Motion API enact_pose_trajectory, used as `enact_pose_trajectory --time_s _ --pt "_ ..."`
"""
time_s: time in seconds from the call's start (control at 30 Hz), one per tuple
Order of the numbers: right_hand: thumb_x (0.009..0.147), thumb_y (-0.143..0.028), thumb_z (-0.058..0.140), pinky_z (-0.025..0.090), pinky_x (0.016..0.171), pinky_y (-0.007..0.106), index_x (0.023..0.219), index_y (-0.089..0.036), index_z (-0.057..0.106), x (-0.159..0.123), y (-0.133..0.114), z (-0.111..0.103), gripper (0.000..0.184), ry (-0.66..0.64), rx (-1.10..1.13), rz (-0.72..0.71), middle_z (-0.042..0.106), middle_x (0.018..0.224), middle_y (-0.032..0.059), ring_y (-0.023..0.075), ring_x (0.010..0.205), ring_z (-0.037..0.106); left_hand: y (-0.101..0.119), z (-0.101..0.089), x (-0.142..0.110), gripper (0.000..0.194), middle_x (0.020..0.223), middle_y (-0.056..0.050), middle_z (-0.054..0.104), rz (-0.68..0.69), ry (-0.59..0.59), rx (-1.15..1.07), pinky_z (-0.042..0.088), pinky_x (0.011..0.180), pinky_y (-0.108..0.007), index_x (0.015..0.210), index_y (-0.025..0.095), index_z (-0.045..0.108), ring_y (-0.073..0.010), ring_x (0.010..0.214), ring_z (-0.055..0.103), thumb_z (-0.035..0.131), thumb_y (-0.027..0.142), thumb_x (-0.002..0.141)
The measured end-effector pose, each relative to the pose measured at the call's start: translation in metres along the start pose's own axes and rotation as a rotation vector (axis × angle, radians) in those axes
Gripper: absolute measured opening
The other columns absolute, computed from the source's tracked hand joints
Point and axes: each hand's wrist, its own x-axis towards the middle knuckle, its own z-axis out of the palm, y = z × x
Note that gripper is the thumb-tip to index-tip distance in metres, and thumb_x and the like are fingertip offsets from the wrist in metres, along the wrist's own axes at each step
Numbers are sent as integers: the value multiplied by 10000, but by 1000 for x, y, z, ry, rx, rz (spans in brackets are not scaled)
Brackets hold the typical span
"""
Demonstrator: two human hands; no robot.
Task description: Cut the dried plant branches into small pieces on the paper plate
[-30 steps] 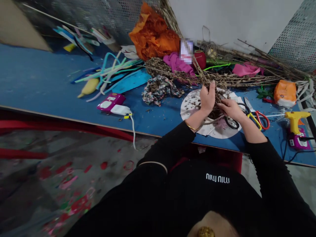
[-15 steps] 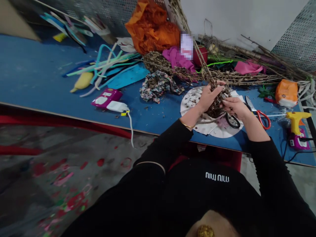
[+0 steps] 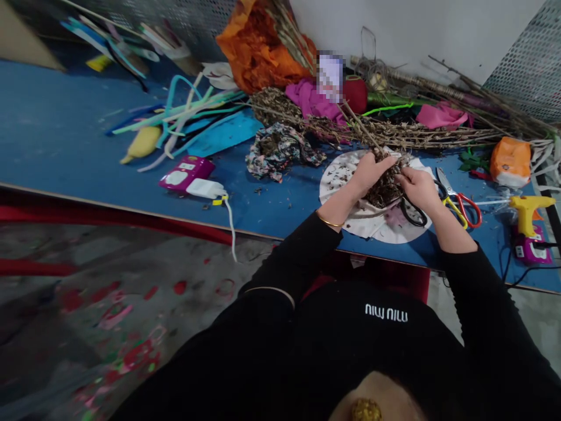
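My left hand (image 3: 369, 173) is closed around a bundle of dried plant stems (image 3: 360, 124), just above its brown, leafy end. Long stems run from it up and away to the left, partly behind a blurred-out rectangle. My right hand (image 3: 418, 186) has its fingers curled at the right side of the same leafy end; the fingertips are partly hidden among the leaves. Both hands are over a round white sheet (image 3: 335, 181) strewn with dark leaf crumbs. Black-handled scissors (image 3: 414, 215) lie partly under my right hand.
Red-handled scissors (image 3: 470, 210), yellow-handled ones (image 3: 458, 215) and a yellow glue gun (image 3: 526, 211) lie to the right. More dried stems (image 3: 429, 134) stretch along the back. Crumpled floral cloth (image 3: 278, 149), a purple power strip (image 3: 186, 175) and orange paper (image 3: 252, 52) are to the left.
The stems' far end has tipped to the left and lower, toward the orange paper. My right hand has turned a little, its fingers curling further in at the leafy end.
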Motion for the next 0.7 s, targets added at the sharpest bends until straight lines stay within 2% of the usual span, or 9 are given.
enact_pose_trajectory --time_s 0.1,0.2,0.3,0.4,0.5,0.63,0.7 --pt "897 -358 520 253 641 319 750 -217 615 0 3 -3 225 26 -142 3 619 715 78 209 706 489 -2 -7 1 270 790 -54 659 -72 -126 74 540 903 -442 785 203 629 -277 899 668 806 406 796" --pt "895 -352 526 260 625 308 721 -218 601 2 6 -6 232 24 -81 -36 582 656 51 190 674 471 0 -12 1 251 818 -70 652 -118 -222 173 537 902 -484 828 207 608 -292 904 667 700 431 892" --pt "883 -344 552 283 593 285 686 -207 589 4 7 -7 243 -31 157 -33 518 590 5 150 611 437 5 -17 2 239 924 -95 677 -79 -273 318 516 948 -493 880 195 595 -302 980 654 585 420 957" --pt "885 -390 604 242 505 252 721 -182 626 3 6 -10 265 -192 481 76 424 521 -46 97 499 347 8 -26 4 261 1004 -100 695 -25 -364 383 494 995 -482 914 185 617 -314 1055 635 619 445 930" --pt "854 -473 702 145 433 229 778 -159 653 1 4 -15 327 -313 733 168 373 507 -77 50 429 244 11 -34 4 342 937 -91 690 -18 -409 332 503 969 -463 909 191 643 -321 1043 635 677 531 886" --pt "782 -478 792 74 394 208 802 -144 662 -3 2 -24 360 -401 964 232 366 520 -83 25 410 207 12 -35 -1 384 870 -70 662 -36 -425 224 528 900 -431 887 192 661 -292 969 647 712 572 858" --pt "758 -458 816 78 385 193 796 -143 657 -3 1 -28 355 -446 1064 251 356 523 -88 17 409 194 9 -32 -4 365 857 -63 656 -36 -362 141 541 876 -415 866 190 663 -262 942 656 711 553 870"
